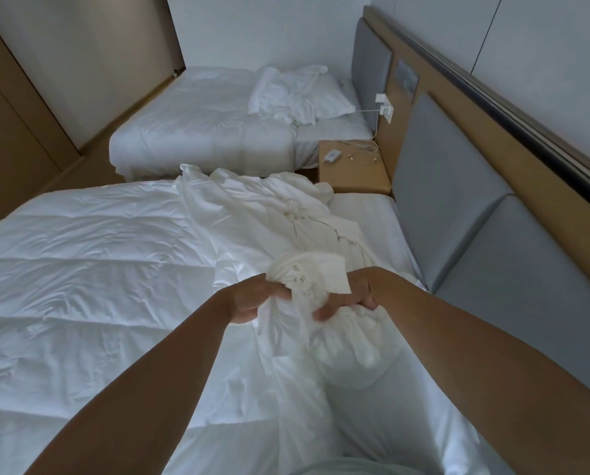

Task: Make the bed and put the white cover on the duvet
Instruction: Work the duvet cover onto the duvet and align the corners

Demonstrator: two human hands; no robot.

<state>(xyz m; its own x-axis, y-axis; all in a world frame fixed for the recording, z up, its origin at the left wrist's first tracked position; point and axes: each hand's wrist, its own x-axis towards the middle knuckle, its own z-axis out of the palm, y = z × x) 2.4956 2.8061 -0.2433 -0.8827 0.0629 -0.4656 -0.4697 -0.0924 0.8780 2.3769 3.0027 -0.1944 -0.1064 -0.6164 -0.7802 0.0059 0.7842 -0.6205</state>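
Both hands, left (252, 296) and right (351, 296), grip bunched white cover (307, 272) over quilted duvet (81, 269); grey padded headboard (458, 207), wooden nightstand (355, 173).

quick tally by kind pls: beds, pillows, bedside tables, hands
beds: 2, near bed and far bed
pillows: 1, pillow on the far bed
bedside tables: 1, bedside table between the beds
hands: 2, left hand and right hand, both gripping the white cover
total: 6
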